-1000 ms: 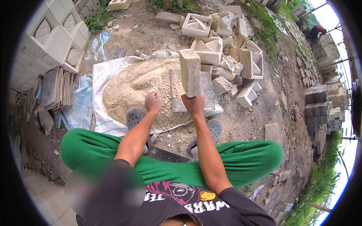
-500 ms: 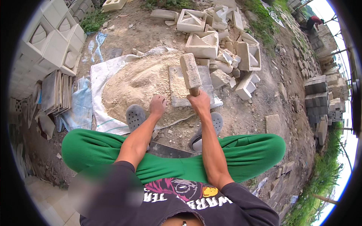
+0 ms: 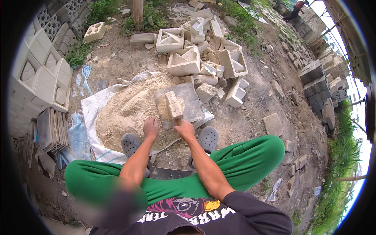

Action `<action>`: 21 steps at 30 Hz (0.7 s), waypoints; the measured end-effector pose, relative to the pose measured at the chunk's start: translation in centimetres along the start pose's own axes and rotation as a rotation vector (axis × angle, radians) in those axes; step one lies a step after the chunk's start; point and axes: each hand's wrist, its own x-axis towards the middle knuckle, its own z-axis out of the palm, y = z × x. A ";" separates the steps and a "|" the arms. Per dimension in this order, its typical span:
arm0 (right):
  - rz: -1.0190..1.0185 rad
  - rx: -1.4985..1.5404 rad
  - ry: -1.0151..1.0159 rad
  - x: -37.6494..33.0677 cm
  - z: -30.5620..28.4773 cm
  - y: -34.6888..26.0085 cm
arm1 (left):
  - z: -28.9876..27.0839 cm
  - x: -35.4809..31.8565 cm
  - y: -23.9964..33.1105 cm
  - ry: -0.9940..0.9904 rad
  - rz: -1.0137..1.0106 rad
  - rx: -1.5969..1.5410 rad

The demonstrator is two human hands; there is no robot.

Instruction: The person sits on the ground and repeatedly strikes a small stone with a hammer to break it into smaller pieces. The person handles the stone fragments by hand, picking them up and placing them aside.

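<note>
My right hand (image 3: 185,130) is wrapped around the short handle of a mallet with a blocky, dust-covered head (image 3: 174,105). That head is over a flat grey slab (image 3: 194,103) strewn with pale crumbs; whether it touches the slab I cannot tell. To the left, my left hand (image 3: 150,128) is closed beside the slab, above the edge of a heap of pale, crumbly powder (image 3: 121,117). What its fingers hold, if anything, is hidden. The heap and slab lie on a spread white woven sack (image 3: 91,135), between and beyond my feet.
Broken hollow cream blocks (image 3: 183,60) and rubble are piled beyond the slab. Stacked pale blocks (image 3: 43,78) and upright thin boards (image 3: 53,129) stand at left. Grey blocks (image 3: 315,88) are stacked at right. A wooden post (image 3: 138,15) and a distant person (image 3: 295,11) are farther off.
The mallet head has come down from a raised position toward the slab. My left hand has stayed closed near the powder. The view has shifted, showing more of the far ground.
</note>
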 end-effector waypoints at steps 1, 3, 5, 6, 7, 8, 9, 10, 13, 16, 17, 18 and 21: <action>0.001 -0.007 0.012 0.4 -0.2 0.4 | 0.3 0.5 1.0 -0.008 0.030 -0.032; 0.003 -0.020 0.040 1.4 -0.9 1.0 | 1.3 1.7 3.4 -0.024 0.094 -0.098; -0.073 0.101 0.079 0.4 -2.0 -0.9 | 1.2 3.1 4.3 -0.066 0.148 -0.070; -0.100 0.160 0.108 -0.7 -3.3 -1.7 | 1.1 3.6 5.4 -0.108 0.171 -0.074; -0.111 0.178 0.122 -1.7 -4.9 -3.0 | 1.2 4.1 6.2 -0.146 0.196 -0.077; -0.129 0.197 0.129 -2.8 -6.4 -4.7 | 1.3 4.5 6.4 -0.135 0.234 -0.051; -0.146 0.218 0.139 -3.2 -7.5 -5.6 | 1.5 4.7 6.2 -0.125 0.275 -0.025; -0.201 0.238 0.194 -3.2 -7.9 -5.7 | 1.9 4.8 5.9 -0.116 0.319 0.001; -0.349 0.278 0.312 -3.0 -7.3 -6.6 | 2.9 4.3 3.4 -0.029 0.379 0.034; -0.382 0.275 0.319 -2.6 -5.9 -6.1 | 3.4 2.5 2.4 -0.073 0.332 0.032; -0.330 0.238 0.285 -2.4 -4.9 -5.2 | 3.4 2.0 2.3 -0.053 0.344 0.034; -0.279 0.202 0.251 -2.5 -4.0 -4.1 | 3.4 1.6 2.2 -0.075 0.341 0.030; -0.081 0.010 0.057 -1.4 -1.1 0.1 | 2.6 0.7 2.9 -0.092 0.311 0.001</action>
